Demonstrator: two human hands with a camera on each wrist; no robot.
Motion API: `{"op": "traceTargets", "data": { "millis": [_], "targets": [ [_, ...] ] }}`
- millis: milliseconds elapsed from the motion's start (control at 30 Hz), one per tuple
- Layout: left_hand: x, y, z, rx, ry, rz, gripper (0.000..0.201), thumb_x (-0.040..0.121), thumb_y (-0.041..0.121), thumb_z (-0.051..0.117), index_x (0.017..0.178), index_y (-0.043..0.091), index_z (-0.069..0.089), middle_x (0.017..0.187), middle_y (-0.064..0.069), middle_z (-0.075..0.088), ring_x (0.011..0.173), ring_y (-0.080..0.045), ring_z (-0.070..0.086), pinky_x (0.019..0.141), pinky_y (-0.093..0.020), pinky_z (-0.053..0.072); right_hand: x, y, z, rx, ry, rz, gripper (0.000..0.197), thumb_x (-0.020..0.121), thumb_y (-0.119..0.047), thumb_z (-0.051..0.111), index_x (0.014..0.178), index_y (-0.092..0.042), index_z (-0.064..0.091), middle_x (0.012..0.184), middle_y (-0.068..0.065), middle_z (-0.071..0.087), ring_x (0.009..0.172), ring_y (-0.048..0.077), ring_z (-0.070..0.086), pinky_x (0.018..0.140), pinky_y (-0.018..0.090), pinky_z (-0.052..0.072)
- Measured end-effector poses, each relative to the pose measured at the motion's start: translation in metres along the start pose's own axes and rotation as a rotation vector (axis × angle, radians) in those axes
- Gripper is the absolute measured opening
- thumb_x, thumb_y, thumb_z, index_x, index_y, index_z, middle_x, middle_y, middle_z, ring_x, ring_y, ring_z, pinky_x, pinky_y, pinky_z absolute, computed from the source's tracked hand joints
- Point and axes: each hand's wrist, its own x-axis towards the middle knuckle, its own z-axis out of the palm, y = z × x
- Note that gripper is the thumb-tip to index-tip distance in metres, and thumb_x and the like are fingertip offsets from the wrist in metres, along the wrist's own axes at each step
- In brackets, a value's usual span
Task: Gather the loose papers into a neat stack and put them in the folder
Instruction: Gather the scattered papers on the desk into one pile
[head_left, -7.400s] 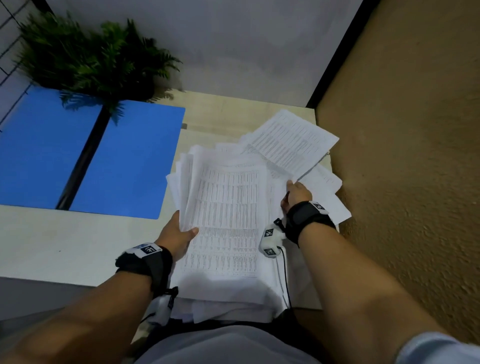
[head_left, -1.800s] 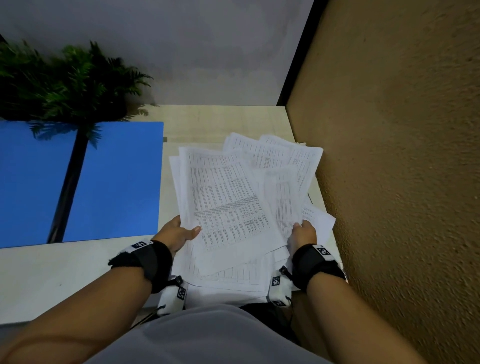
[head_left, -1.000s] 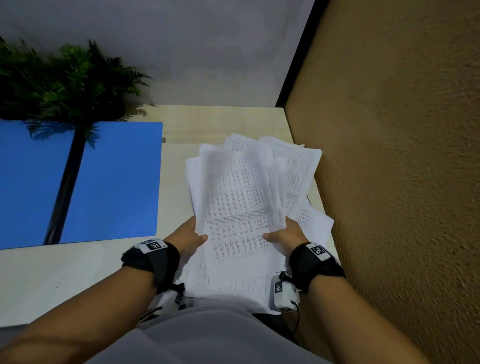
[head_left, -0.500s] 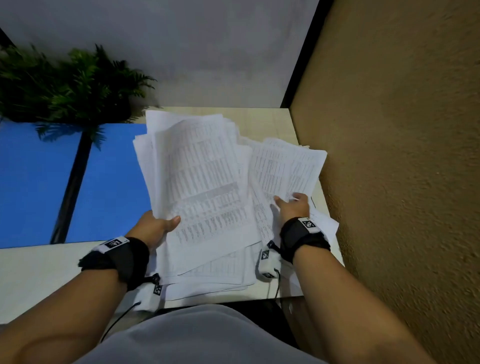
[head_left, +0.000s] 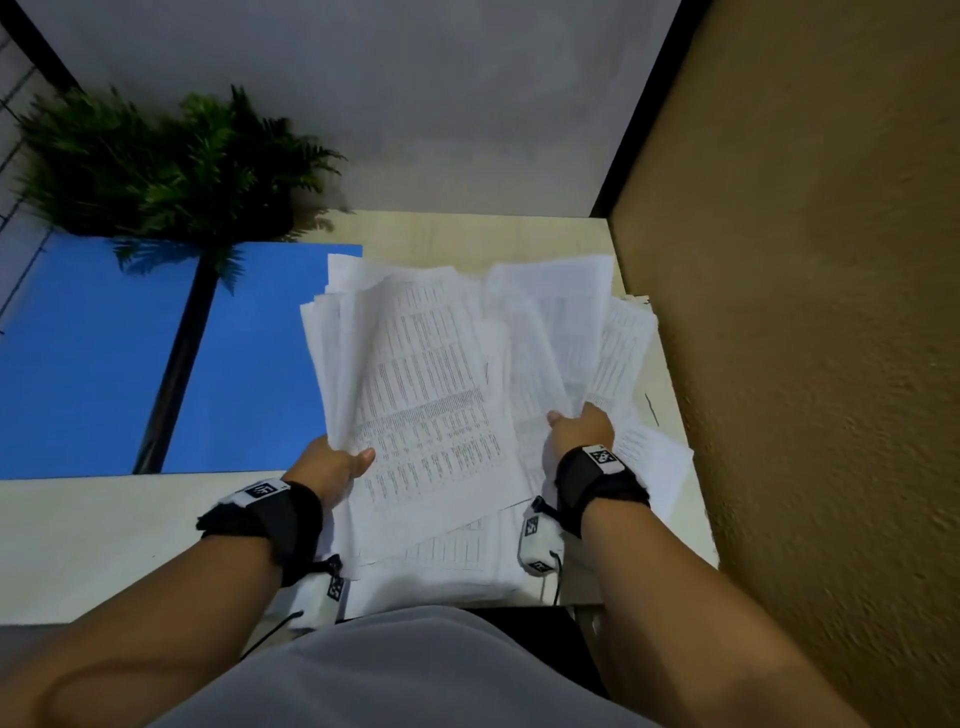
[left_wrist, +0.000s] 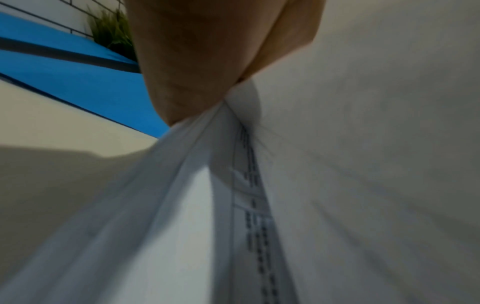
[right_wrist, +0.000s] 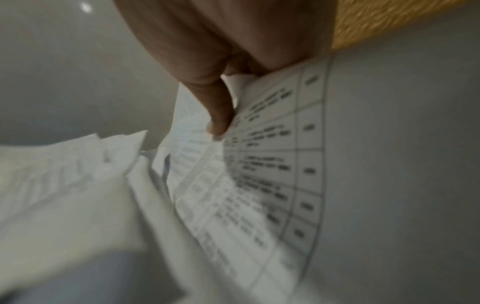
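Note:
A loose bundle of printed white papers (head_left: 426, 384) is raised off the table, its top edge over the corner of the open blue folder (head_left: 249, 364). My left hand (head_left: 337, 462) grips the bundle's lower left edge, thumb on top; the left wrist view shows the sheets (left_wrist: 197, 185) fanning out from under the palm. My right hand (head_left: 576, 428) pinches a second group of sheets (head_left: 561, 332) on the right, with one finger (right_wrist: 218, 111) between pages in the right wrist view. More papers (head_left: 457, 561) lie flat under both hands.
The folder lies open on the pale table (head_left: 78, 540), with a black spine (head_left: 176, 364) down its middle. A green fern (head_left: 171, 161) stands at the back left. A rough brown wall (head_left: 805, 364) runs close along the table's right edge.
My left hand has brought its bundle back right and down from over the folder. The right hand has lifted the right-hand sheets, which now stand fanned up.

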Motion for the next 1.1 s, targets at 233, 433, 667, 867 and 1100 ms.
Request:
{"op": "traceTargets", "data": {
  "millis": [233, 433, 667, 867, 1100],
  "targets": [
    [0.027, -0.012, 0.006, 0.064, -0.075, 0.008, 0.072, 0.072, 0.044, 0.075, 0.130, 0.007, 0.056, 0.123, -0.010, 0.067, 0.115, -0.033, 0.061, 0.105, -0.051, 0.044, 0.011, 0.026, -0.038, -0.337, 0.153, 0.045, 0.045, 0.088, -0.023, 0.065, 0.124, 0.001, 0.055, 0.130, 0.020, 0.048, 0.115, 0.035, 0.048, 0.096, 0.042, 0.046],
    [0.027, -0.008, 0.020, 0.069, -0.085, -0.014, 0.072, 0.075, 0.038, 0.075, 0.134, 0.003, 0.051, 0.129, -0.015, 0.063, 0.120, -0.035, 0.058, 0.107, -0.050, 0.043, 0.004, 0.015, -0.045, 0.072, 0.140, -0.102, 0.032, 0.091, -0.006, 0.056, 0.122, 0.001, 0.056, 0.120, 0.017, 0.064, 0.106, 0.030, 0.063, 0.095, 0.039, 0.052],
    [0.008, 0.010, 0.026, 0.070, -0.114, -0.025, 0.089, 0.064, 0.033, 0.085, 0.139, 0.003, 0.046, 0.138, -0.011, 0.058, 0.125, -0.033, 0.054, 0.109, -0.047, 0.041, -0.056, -0.052, -0.114, 0.146, 0.534, -0.663, 0.015, 0.085, 0.000, 0.052, 0.095, -0.009, 0.059, 0.086, 0.011, 0.062, 0.081, 0.018, 0.057, 0.069, 0.025, 0.044],
    [-0.008, 0.021, 0.037, 0.004, -0.122, 0.004, 0.062, 0.075, 0.003, 0.081, 0.130, 0.001, 0.052, 0.124, -0.004, 0.061, 0.117, -0.027, 0.057, 0.098, -0.033, 0.043, -0.067, -0.075, -0.120, 0.602, 0.325, -0.699, 0.036, 0.080, 0.011, 0.060, 0.100, -0.019, 0.064, 0.084, -0.015, 0.073, 0.087, 0.001, 0.067, 0.081, 0.024, 0.054],
    [-0.017, 0.023, 0.038, -0.120, -0.045, -0.040, 0.088, 0.083, 0.070, 0.051, 0.149, 0.014, 0.031, 0.139, -0.002, 0.050, 0.130, -0.029, 0.047, 0.109, -0.045, 0.040, -0.062, 0.016, -0.031, 0.179, -0.094, -0.198, 0.033, 0.093, -0.017, 0.057, 0.125, -0.007, 0.055, 0.123, 0.002, 0.061, 0.113, 0.022, 0.059, 0.104, 0.036, 0.043]
  ]
}}
